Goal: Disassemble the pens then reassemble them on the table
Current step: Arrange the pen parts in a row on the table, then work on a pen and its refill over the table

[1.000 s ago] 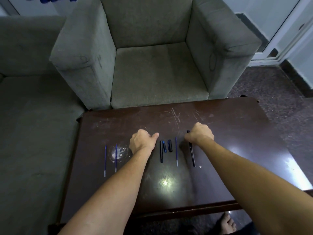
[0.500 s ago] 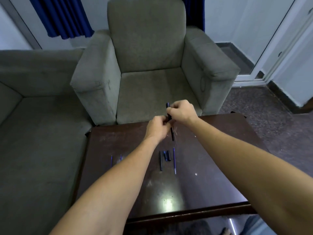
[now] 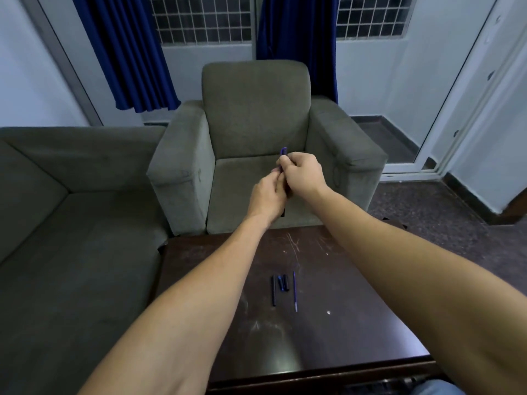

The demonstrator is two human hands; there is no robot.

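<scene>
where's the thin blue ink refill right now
In the head view, the thin blue ink refill lies on the dark wooden table, just right of the small black pen pieces.

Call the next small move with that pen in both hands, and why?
Probably pull the hands apart to separate the pen: the right hand and left hand both grip it above the table, while a barrel and refill already lie apart.
</scene>
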